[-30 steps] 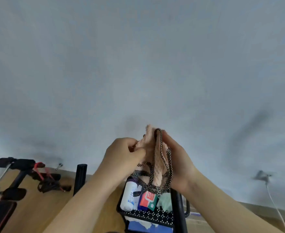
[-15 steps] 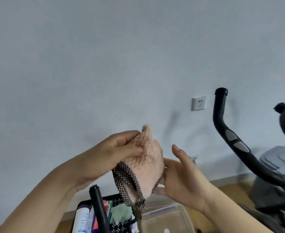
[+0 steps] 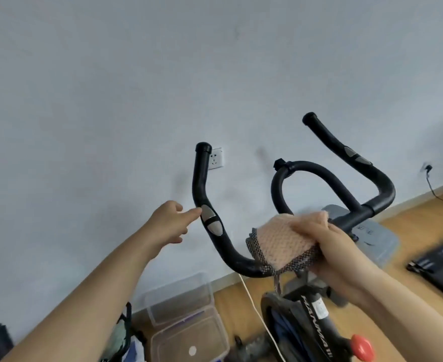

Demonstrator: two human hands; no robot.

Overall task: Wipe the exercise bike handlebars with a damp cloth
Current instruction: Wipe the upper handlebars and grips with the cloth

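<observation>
Hands are splitting up versus half a second back: the cloth (image 3: 280, 244) is leaving the left hand (image 3: 169, 223) and is now sitting on the handlebars (image 3: 200, 178), with the whole bar coming into view.

Right hand (image 3: 332, 249) is gripping the cloth, fingers curling over its top and clamping it down around the low cross section of the bar, just left of the stem. The dotted trim is hanging below the tube.

Left hand is holding nothing. Its fingers are lying loosely extended, and the index tip is touching, or all but touching (can't separate the two), the left horn right by the silver pulse sensor (image 3: 211, 222).

Key relation: from the cloth, the unwiped left horn is running away to the left, dipping through the bend, then climbing past the sensor to the end cap (image 3: 203, 147). So the tube's long axis is pointing from the right hand toward the left hand, and the wipe should be following that curve, not crossing it. My read is that the left hand is moving in to steady the horn. It is the nearer hand to that section, but the cloth is in the right, so the right hand is the one making the stroke.

Centre loop (image 3: 277, 184) and right horn (image 3: 327, 137) are sitting behind and to the right of the cloth, neither one being touched.
</observation>
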